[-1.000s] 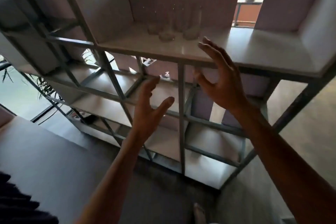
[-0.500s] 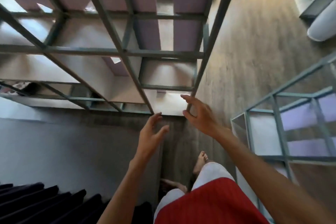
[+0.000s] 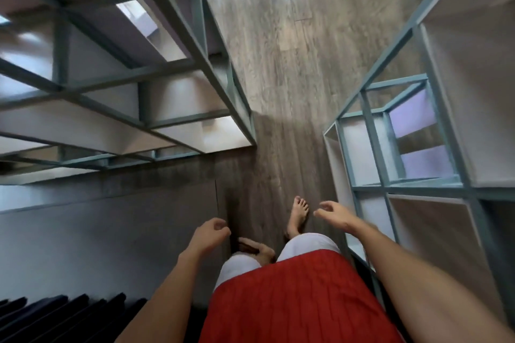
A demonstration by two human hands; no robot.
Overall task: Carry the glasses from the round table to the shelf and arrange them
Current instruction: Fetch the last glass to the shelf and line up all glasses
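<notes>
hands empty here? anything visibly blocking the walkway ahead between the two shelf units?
Both the left hand and right hand hold nothing. The wood floor between the left shelf unit and right shelf unit shows nothing in the way. No glasses or round table in view.

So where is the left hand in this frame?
In the head view the left hand hangs low, left of centre, loosely curled and empty, over the wooden floor beside the bare feet, below the corner of the left shelf.

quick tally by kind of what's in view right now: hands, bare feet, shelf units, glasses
hands: 2, left hand and right hand, both holding nothing
bare feet: 2, one forward, one further back partly hidden by a knee
shelf units: 2, one at left, one at right
glasses: 0 in view
total: 6
</notes>
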